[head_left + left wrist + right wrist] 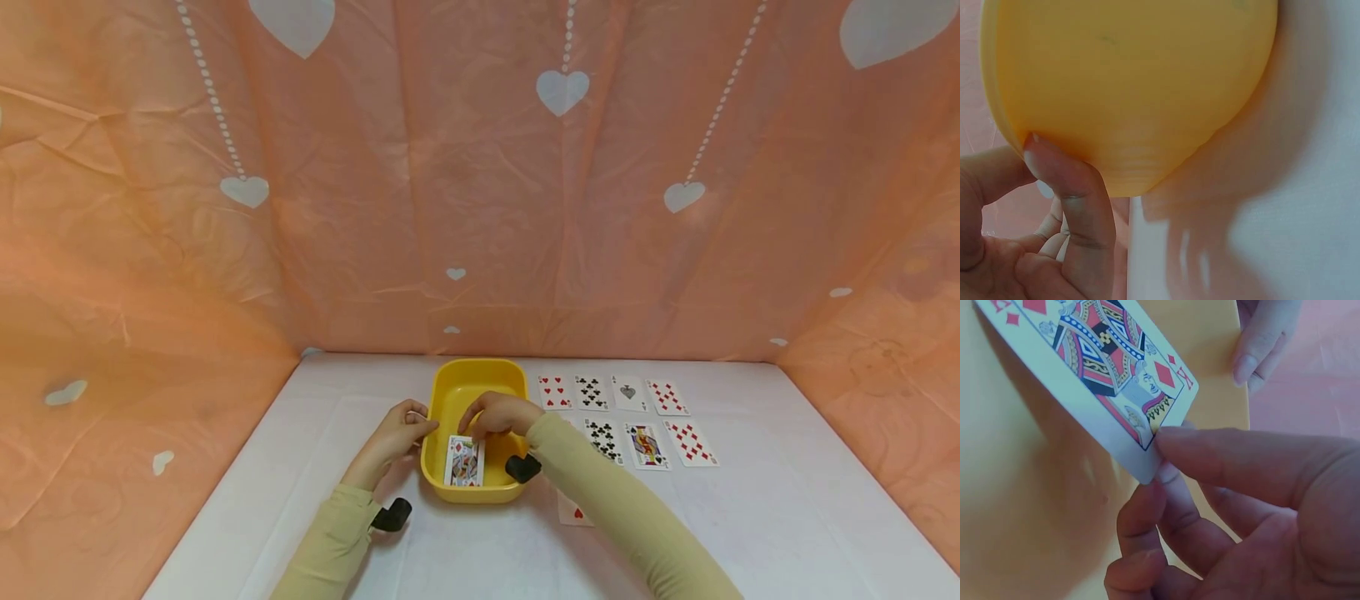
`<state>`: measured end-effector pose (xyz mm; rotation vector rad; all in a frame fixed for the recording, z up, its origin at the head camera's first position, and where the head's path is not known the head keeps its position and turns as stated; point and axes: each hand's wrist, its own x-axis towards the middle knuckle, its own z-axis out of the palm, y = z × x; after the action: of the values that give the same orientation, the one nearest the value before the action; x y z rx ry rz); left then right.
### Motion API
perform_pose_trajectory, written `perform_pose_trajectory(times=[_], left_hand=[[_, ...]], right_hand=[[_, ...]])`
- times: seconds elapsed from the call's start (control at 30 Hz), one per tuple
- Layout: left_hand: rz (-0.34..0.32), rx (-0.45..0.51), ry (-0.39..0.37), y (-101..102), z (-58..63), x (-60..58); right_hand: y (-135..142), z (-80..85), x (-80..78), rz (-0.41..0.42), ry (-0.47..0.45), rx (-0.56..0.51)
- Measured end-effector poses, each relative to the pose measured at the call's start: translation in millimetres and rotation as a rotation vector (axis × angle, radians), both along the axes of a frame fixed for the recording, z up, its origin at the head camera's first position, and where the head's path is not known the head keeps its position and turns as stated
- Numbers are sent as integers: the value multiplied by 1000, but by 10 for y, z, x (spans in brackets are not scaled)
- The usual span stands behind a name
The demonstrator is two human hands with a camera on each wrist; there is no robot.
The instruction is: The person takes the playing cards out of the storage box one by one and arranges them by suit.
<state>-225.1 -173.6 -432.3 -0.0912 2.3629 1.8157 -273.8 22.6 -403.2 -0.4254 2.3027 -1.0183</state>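
Within the yellow plastic tub (pixel 480 493), my right hand (pixel 504 414) pinches a king of diamonds playing card (pixel 1116 350) by one corner, thumb above and fingers beneath. The card is face up, its far end low in the tub; whether it touches the bottom I cannot tell. At the tub's left rim my left hand (pixel 396 440) pinches the edge between thumb (pixel 1072 169) and forefinger. Its other fingers are outside the wall.
Right of the tub, several face-up cards lie in rows, among them an ace of spades (pixel 628 393), a jack of spades (pixel 647 446) and a diamond card (pixel 691 442). The right sleeve partly covers a heart card (pixel 574 511). An orange curtain (pixel 480 208) surrounds the white table (pixel 757 525).
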Motion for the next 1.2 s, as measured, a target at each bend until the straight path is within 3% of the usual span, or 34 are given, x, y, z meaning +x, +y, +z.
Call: perform_pose_trajectory(times=[0.53,0.83,1.2], left_hand=[[-4,11,14,1,-13,-5],[9,5,2,4,-29,-21],[-8,2,5,-4,-27,-20]], right_hand=[[130,149,-20,30,-3,-74],[324,301,-17,-11,-41,-273],[901,352,176,-50,-1,-480]])
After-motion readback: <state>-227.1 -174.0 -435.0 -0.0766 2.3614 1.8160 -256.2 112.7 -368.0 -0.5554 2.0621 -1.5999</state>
